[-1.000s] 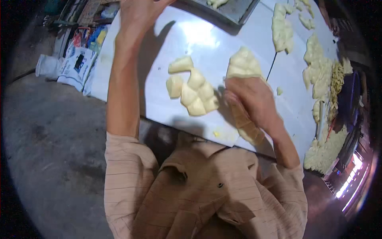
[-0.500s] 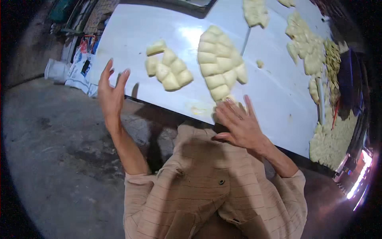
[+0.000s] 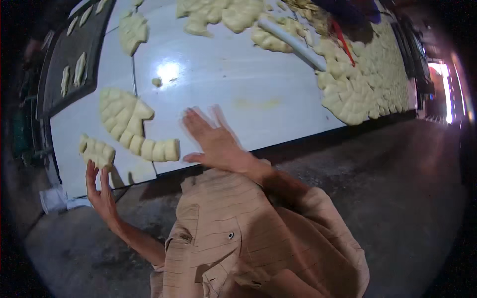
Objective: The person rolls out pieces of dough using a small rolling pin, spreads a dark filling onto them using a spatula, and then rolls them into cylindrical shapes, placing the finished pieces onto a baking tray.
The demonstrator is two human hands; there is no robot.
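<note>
My left hand [image 3: 101,192] is raised at the table's near left edge, fingers apart and empty. Its fingertips appear next to a small cluster of pale dough pieces [image 3: 98,152]; I cannot tell whether they touch. A larger fan of joined dough pieces [image 3: 120,110] lies beyond, with a row of dough pieces [image 3: 151,149] curving from it toward my right hand. Stretched flat with fingers spread, my right hand [image 3: 214,143] is over the white tabletop [image 3: 198,74], just right of that row. Its fingers are smeared by motion, and nothing is in it.
A dark tray [image 3: 57,74] with thin dough strips stands at the far left. At the right lies a large spread of dough pieces [image 3: 357,94], with a pale rod [image 3: 293,44] and a red stick [image 3: 343,42] nearby. More dough [image 3: 223,12] lies along the back.
The view has swung right, so the dough and tray appear farther left. My right hand has come away from the near end of the dough row. Both hands stay open.
</note>
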